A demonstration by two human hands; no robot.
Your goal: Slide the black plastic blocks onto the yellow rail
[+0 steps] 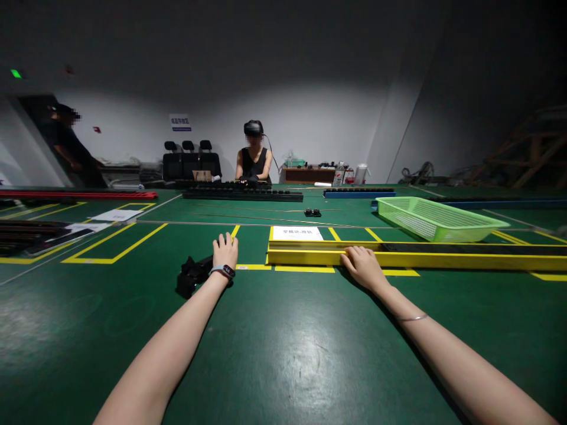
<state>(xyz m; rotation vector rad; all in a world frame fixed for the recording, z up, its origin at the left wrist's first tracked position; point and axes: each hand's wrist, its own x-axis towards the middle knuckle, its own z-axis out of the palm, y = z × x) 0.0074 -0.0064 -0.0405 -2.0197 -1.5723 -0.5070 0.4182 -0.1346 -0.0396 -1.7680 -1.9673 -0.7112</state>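
Note:
My left hand [225,252] lies palm down on the green table [283,342], fingers apart and pointing away from me. Right beside it, partly behind the wrist, is a small heap of black parts [190,276] whose kind I cannot make out. A long yellow rail [460,260] with a dark channel runs from the middle of the table to the right edge of view. My right hand [364,265] has its fingers bent over the rail's near edge, close to its left end. A white printed label sheet [297,233] lies just behind that end.
A green plastic basket [436,218] stands behind the rail. Two small black pieces [312,212] and thin rods lie mid-table. Black rails [243,195], a blue rail [358,193] and a red rail [80,194] are farther back. A person [254,154] sits opposite; another person [68,144] stands left.

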